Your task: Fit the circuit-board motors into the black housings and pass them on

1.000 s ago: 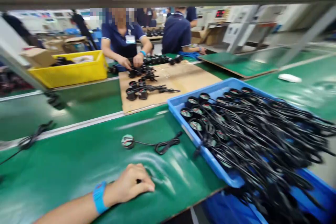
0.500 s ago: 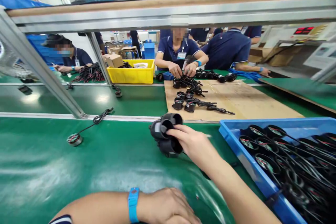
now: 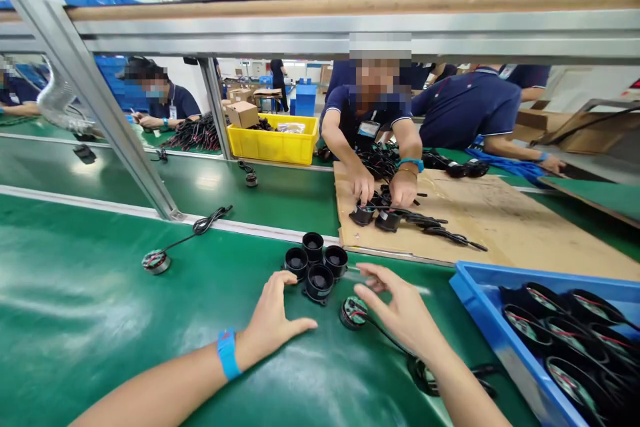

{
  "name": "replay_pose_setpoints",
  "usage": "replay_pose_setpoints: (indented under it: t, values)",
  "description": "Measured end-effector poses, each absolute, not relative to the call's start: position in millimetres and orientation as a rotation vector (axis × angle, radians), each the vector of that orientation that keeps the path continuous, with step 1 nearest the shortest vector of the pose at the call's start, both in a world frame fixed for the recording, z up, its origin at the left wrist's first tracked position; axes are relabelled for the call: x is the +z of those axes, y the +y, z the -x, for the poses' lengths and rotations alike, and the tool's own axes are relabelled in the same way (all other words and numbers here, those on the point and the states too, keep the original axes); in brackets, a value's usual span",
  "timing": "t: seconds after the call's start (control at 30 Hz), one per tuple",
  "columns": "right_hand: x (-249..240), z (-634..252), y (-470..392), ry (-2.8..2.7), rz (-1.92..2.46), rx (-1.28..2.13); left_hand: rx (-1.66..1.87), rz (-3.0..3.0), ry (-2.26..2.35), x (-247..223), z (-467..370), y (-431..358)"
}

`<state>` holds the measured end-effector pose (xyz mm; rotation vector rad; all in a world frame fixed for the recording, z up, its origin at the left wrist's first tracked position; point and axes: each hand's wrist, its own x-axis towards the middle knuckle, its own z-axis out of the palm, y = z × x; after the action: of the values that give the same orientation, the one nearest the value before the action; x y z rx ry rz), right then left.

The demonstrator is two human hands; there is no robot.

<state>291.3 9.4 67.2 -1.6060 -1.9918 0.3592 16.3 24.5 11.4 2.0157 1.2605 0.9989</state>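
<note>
Several black round plastic housings (image 3: 319, 282) stand upright in a tight cluster on the green mat (image 3: 210, 320). My left hand (image 3: 273, 320) is at the near left of the cluster, thumb and fingers apart, its fingertips close to the left housing. To the right of the cluster, my right hand (image 3: 400, 303) is open with fingers spread. A small round motor part with a green circuit board (image 3: 354, 313) lies just left of my right hand, and its black cable passes beneath that hand. A coil of cable (image 3: 425, 373) lies partly hidden behind my right forearm.
A blue tray (image 3: 493, 333) at right holds several housings with boards and cables. Another motor with cable (image 3: 157, 261) lies at left. Across the bench, a person's hands (image 3: 385, 188) handle housings on cardboard (image 3: 505, 213). A metal post (image 3: 113, 107) rises at left.
The housings held in my right hand are now set down in the cluster, and that hand has let go. My left hand has moved forward and opened. The person opposite has leaned in and reached toward the nearer housings.
</note>
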Motion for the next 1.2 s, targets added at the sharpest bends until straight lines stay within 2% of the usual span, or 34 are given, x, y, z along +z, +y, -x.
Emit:
replay_pose_setpoints:
  t: [0.13,0.27,0.43,0.6,0.8,1.03,1.2]
  values:
    - [36.2,-296.6,-18.1,-1.903,1.68,0.553,0.849,-2.073,1.23,-1.5,-24.0,36.0]
    - [25.8,-285.2,-19.7,-1.87,1.663,0.556,0.817,-2.137,1.243,1.4,-40.4,46.0]
    - [46.2,-289.7,-30.0,-1.816,1.583,0.505,0.723,-2.175,1.214,8.2,-49.7,54.4]
    - [68.0,-291.1,-43.3,-1.851,1.427,0.502,0.519,-2.236,0.86,11.9,-45.9,46.9]
    - [81.7,-281.8,-34.4,-2.141,1.432,0.845,0.325,-2.284,0.626,25.3,-44.3,53.0]
    - [80.6,-285.4,-23.9,-2.05,1.403,1.04,0.43,-2.235,0.758,16.7,-56.5,34.3]
    - [75.0,-276.0,-34.7,-1.944,1.484,0.966,0.544,-2.106,0.819,7.3,-69.0,16.7]
